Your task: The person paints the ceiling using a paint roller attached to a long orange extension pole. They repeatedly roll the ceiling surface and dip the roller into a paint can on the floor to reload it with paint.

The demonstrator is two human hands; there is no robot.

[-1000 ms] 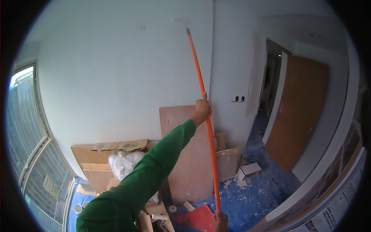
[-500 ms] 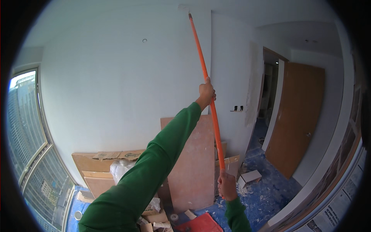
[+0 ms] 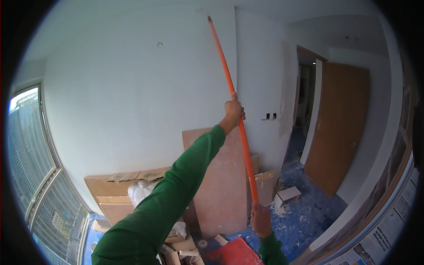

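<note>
A long orange extension pole (image 3: pixel 224 62) slants up across the view to the top of the white wall (image 3: pixel 119 97). Its dark tip (image 3: pixel 210 19) is up by the ceiling, where a small pale fitting, perhaps a roller, is too faint to make out. My left hand (image 3: pixel 234 111), at the end of a green sleeve, is wrapped round the middle of the pole with the thumb pointing up along it. Lower down, my right hand (image 3: pixel 261 219) grips the pole near its bottom end.
Wooden boards (image 3: pixel 218 185) lean on the wall, with cardboard and a plastic bag (image 3: pixel 140 191) beside them. A red sheet (image 3: pixel 234 253) and a white box (image 3: pixel 287 195) lie on the blue floor covering (image 3: pixel 316 212). A brown door (image 3: pixel 338 128) stands ajar at right; windows (image 3: pixel 31 132) line the left.
The pole's upper tip has shifted slightly left and down in the picture, and my left hand has dropped a little with it. My right hand is slightly lower. The view has tilted slightly.
</note>
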